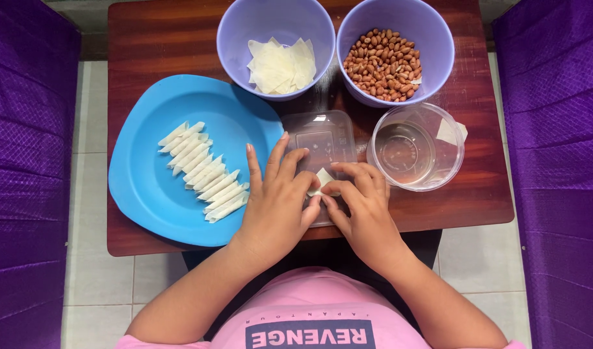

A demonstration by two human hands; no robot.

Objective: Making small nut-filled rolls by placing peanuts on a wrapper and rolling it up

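1. Pale dough is the work in hand: both hands meet over a small wrapper piece (323, 181) that lies on a clear plastic lid (322, 145) at the middle of the brown wooden table (154, 39).
2. Left hand (277, 194) has its fingers partly curled, the thumb and forefinger tips pressing the wrapper's left edge; the other fingers are spread and lifted toward the blue plate (148, 194).
3. Right hand (364, 203) is curled closer, its fingertips pinching the wrapper from the right; whether anything is folded inside cannot be told.
4. Done so far, as I judge it: a slanting row of about a dozen thin rolled pieces (202, 171) lies on the blue plate at the left.
5. Left to do, by the look of it: a stack of flat wrappers (280, 64) waits in the far lilac bowl (235, 39), and the lilac bowl (438, 45) beside it to the right holds plenty of peanuts (383, 64).
6. Just right of the hands stands a clear round tub (416, 147), apparently holding a little water, with a scrap of wrapper (450, 131) at its far side.
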